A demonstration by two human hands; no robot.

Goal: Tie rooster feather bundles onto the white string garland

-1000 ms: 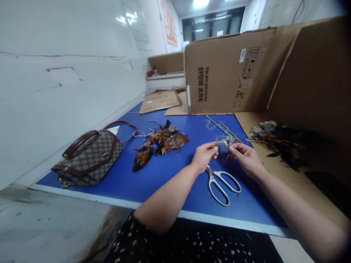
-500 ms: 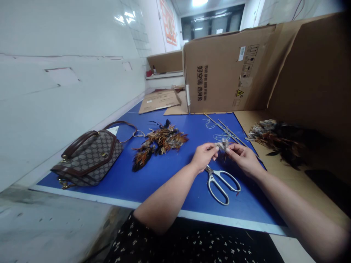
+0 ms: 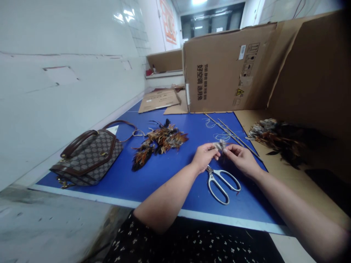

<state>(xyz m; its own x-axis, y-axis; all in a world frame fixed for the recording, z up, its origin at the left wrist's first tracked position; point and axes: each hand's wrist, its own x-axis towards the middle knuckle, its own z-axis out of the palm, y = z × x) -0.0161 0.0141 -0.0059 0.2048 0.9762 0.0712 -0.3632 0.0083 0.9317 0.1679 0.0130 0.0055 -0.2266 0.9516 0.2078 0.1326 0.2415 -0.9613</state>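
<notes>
Between my two hands is a small tuft of grey and brown feathers (image 3: 220,145), held just above the blue tabletop. My left hand (image 3: 205,156) pinches its left side between thumb and fingers. On the other side, the thumb and forefinger of my right hand (image 3: 241,157) close on the tuft's right edge. Silver-handled scissors (image 3: 219,184) lie below my hands, their blades hidden under my left hand. Just beyond the tuft rest thin sticks (image 3: 233,135) and a loose tangle of pale thread (image 3: 223,136).
A heap of brown and black feathers (image 3: 164,138) lies left of my hands. More feathers (image 3: 274,140) rest on cardboard at the right. A patterned handbag (image 3: 90,157) stands at the left. A big cardboard box (image 3: 225,73) rises behind the blue table (image 3: 164,186).
The feather tuft and my right hand's fingertips have shifted slightly left. My left hand keeps its pinch almost in place.
</notes>
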